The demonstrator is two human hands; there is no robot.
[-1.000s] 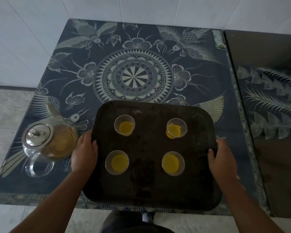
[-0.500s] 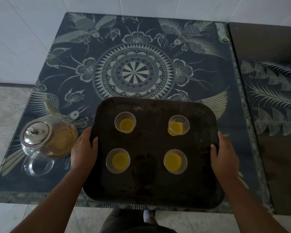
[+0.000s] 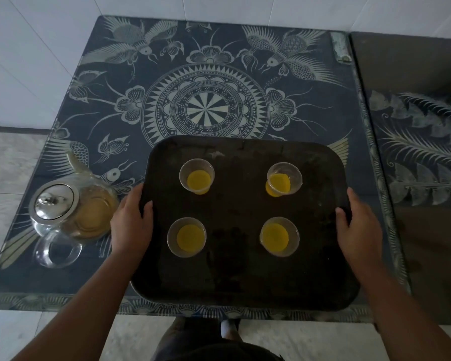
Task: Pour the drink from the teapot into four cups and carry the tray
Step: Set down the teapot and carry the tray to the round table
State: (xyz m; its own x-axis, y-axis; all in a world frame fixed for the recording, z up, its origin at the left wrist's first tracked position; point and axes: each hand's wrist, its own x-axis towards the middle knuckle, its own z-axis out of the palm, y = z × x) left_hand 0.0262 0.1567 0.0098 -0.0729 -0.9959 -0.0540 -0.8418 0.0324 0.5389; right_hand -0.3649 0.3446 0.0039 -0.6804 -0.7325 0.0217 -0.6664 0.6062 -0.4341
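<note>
— Compared with a second ago, the tray (image 3: 245, 277) shows larger. Its far edge now covers the lower rim of the mandala (image 3: 211, 110). The glass teapot (image 3: 73, 212) has kept its spot.
— What is it all on?
— A dark blue table (image 3: 94, 269) painted with birds, butterflies and flowers, set against a white tiled wall (image 3: 31, 48). A second dark table (image 3: 414, 157) with feather patterns joins it on the right. Pale stone floor (image 3: 5, 162) shows to the left and below.
— And the hands?
— The left hand (image 3: 132, 220) grasps the tray's left edge and the right hand (image 3: 359, 227) its right edge, thumbs over the rim. The fingers go beneath and are hidden.
— Is the tray off the table?
— I cannot tell. Its near edge juts past the table's near edge.
— The cups?
— Four clear ones stand apart in a square on the tray, each with yellow drink at the bottom: far-left cup (image 3: 197, 175), far-right cup (image 3: 284, 179), near-left cup (image 3: 186, 237), near-right cup (image 3: 279, 236).
— The teapot?
— It is on the table just beside the left hand, with its steel lid on and its handle toward the person.
— Anything unclear?
— A small metal fitting (image 3: 340, 48) at the far right corner is too blurred to name. Below the tray, a foot (image 3: 229, 329) is partly hidden by dark clothing.
</note>
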